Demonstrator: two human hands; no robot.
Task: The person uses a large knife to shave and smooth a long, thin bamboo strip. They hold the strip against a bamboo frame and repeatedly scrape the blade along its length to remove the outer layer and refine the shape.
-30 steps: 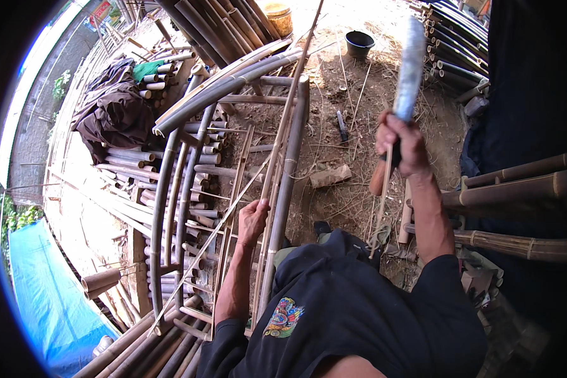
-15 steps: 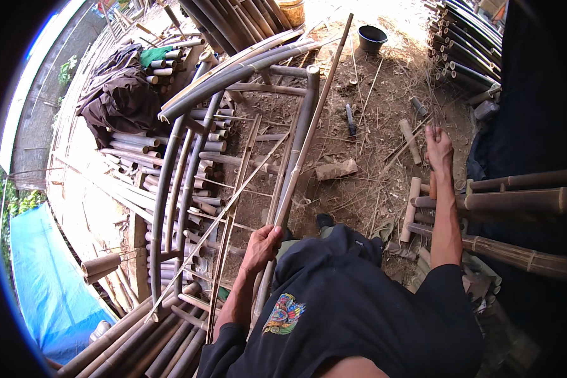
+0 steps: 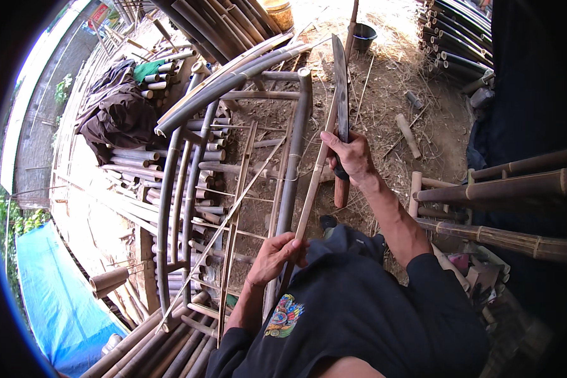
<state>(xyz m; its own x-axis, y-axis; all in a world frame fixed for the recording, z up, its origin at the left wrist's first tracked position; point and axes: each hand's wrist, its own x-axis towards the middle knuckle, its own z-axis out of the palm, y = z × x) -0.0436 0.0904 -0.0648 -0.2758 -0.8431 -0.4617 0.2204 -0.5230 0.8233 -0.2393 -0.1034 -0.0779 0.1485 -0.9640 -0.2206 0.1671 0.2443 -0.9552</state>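
Bamboo strip (image 3: 312,186) slants lengthwise away, rightward, clasped by left grip (image 3: 276,256) (right grip (image 3: 354,157) clenches a knife (image 3: 341,82)).

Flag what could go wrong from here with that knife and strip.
1. The left hand grips the strip bare, so a slip of the knife could cut it.
2. The right hand, bare too, seems to touch the strip while holding the knife; it might catch a splinter.
3. The bamboo frame stands close by; a stray stroke may nick it.
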